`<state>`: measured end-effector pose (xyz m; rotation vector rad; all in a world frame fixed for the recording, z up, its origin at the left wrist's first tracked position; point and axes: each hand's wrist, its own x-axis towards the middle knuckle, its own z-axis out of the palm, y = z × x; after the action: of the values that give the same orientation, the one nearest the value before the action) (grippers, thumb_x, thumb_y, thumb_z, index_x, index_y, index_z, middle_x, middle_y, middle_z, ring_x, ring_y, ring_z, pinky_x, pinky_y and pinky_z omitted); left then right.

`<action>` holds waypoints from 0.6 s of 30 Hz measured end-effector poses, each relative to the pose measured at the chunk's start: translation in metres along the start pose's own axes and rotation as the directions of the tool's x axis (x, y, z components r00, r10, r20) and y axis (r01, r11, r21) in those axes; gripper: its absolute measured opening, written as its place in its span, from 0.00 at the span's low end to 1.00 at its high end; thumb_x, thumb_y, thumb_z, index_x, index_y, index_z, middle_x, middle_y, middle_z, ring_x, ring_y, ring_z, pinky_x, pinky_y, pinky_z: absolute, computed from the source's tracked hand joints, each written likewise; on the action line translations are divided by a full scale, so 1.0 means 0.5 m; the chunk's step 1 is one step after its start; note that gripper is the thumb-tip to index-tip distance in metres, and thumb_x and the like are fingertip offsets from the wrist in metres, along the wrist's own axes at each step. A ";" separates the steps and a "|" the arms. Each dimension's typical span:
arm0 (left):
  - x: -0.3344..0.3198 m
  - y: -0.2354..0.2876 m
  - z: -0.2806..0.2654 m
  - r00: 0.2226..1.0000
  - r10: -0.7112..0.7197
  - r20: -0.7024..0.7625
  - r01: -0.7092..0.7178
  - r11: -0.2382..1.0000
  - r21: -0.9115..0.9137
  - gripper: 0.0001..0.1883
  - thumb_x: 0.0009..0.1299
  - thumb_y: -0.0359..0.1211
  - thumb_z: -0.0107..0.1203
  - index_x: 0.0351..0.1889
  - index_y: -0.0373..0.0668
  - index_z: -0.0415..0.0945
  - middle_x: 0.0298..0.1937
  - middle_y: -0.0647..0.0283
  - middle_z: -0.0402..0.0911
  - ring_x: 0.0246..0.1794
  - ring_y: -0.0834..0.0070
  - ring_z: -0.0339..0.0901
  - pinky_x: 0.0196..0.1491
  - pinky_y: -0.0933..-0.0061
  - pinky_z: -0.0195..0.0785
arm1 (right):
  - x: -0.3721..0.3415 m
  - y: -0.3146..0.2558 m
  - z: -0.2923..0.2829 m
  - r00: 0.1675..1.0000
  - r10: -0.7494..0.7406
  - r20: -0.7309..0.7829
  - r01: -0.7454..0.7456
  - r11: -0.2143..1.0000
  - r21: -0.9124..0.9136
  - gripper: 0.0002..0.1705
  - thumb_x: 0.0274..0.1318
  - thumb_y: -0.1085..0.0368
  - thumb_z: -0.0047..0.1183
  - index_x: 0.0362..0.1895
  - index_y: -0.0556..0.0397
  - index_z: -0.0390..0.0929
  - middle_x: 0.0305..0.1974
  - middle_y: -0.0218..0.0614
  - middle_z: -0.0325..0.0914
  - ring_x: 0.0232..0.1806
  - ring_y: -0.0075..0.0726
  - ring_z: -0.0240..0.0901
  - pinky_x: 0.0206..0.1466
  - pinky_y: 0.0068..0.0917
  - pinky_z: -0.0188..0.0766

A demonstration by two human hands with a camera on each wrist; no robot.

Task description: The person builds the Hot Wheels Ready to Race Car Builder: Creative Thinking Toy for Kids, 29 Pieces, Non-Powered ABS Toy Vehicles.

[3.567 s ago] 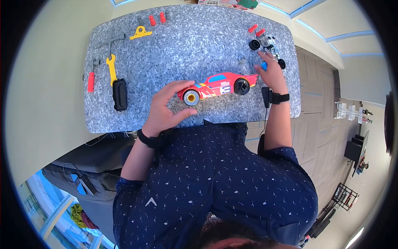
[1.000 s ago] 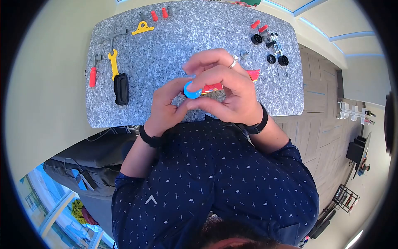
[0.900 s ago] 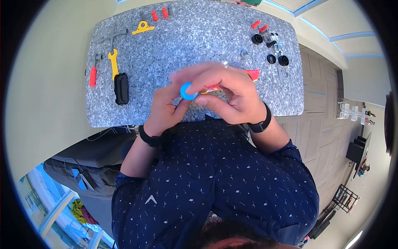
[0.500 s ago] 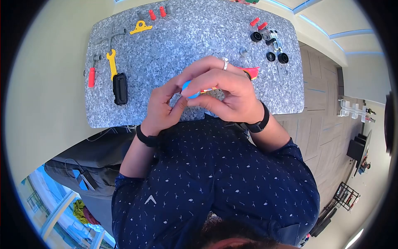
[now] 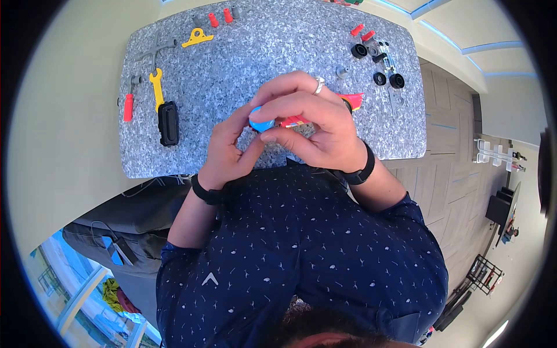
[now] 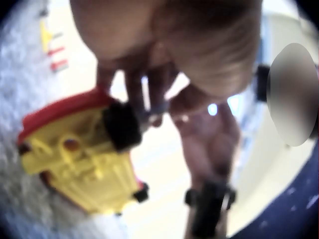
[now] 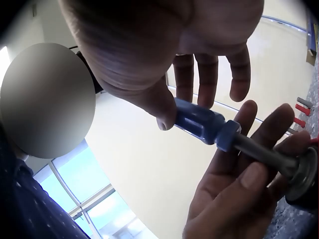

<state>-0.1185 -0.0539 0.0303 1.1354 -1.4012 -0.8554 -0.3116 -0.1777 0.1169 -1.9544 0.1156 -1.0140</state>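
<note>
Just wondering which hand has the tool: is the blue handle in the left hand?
No, the right hand grips the blue handle, its thumb against the side.

The right hand (image 5: 324, 124), earlier at the table's right side beside the blue screwdriver (image 7: 197, 121), now grips its handle over the car (image 5: 351, 103), covering much of the car's side. The left hand (image 5: 226, 152), spread around the front wheel (image 7: 304, 175) before, now bends around the shaft.

Red toy car (image 5: 292, 121) partly hidden behind right hand (image 5: 328, 124)
</note>
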 end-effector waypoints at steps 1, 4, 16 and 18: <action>0.004 0.009 0.001 1.000 0.002 0.007 -0.002 1.000 0.007 0.28 0.78 0.25 0.66 0.77 0.36 0.79 0.67 0.50 0.91 0.68 0.59 0.90 0.66 0.61 0.81 | -0.003 -0.004 0.003 0.999 0.021 -0.030 -0.021 1.000 0.011 0.21 0.61 0.78 0.72 0.57 0.51 0.91 0.59 0.40 0.86 0.55 0.41 0.87 0.56 0.35 0.86; -0.001 -0.003 0.000 1.000 0.004 0.012 -0.004 0.997 0.082 0.30 0.78 0.27 0.68 0.78 0.37 0.77 0.65 0.51 0.91 0.65 0.60 0.91 0.63 0.62 0.82 | -0.007 -0.019 0.004 0.996 0.080 -0.035 -0.080 0.997 -0.013 0.21 0.60 0.78 0.73 0.57 0.51 0.91 0.58 0.39 0.86 0.56 0.40 0.87 0.56 0.34 0.86; 0.008 0.012 -0.001 0.999 0.010 0.050 -0.016 0.991 0.132 0.32 0.77 0.26 0.68 0.80 0.41 0.77 0.67 0.53 0.91 0.64 0.59 0.92 0.63 0.60 0.83 | -0.001 -0.002 -0.002 0.999 -0.009 -0.031 0.011 0.998 0.055 0.18 0.62 0.73 0.77 0.56 0.53 0.93 0.58 0.48 0.90 0.55 0.41 0.90 0.59 0.35 0.86; 0.004 0.002 -0.005 0.996 0.063 0.066 -0.073 0.985 0.159 0.31 0.76 0.26 0.67 0.79 0.41 0.77 0.67 0.52 0.90 0.65 0.58 0.91 0.64 0.59 0.83 | -0.005 -0.003 -0.007 0.999 0.014 0.043 -0.018 0.995 0.100 0.19 0.62 0.77 0.74 0.56 0.52 0.93 0.57 0.44 0.88 0.55 0.41 0.89 0.56 0.34 0.87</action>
<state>-0.1160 -0.0550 0.0322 1.1843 -1.5734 -0.7444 -0.3159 -0.1779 0.1174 -1.8797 0.0556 -0.9494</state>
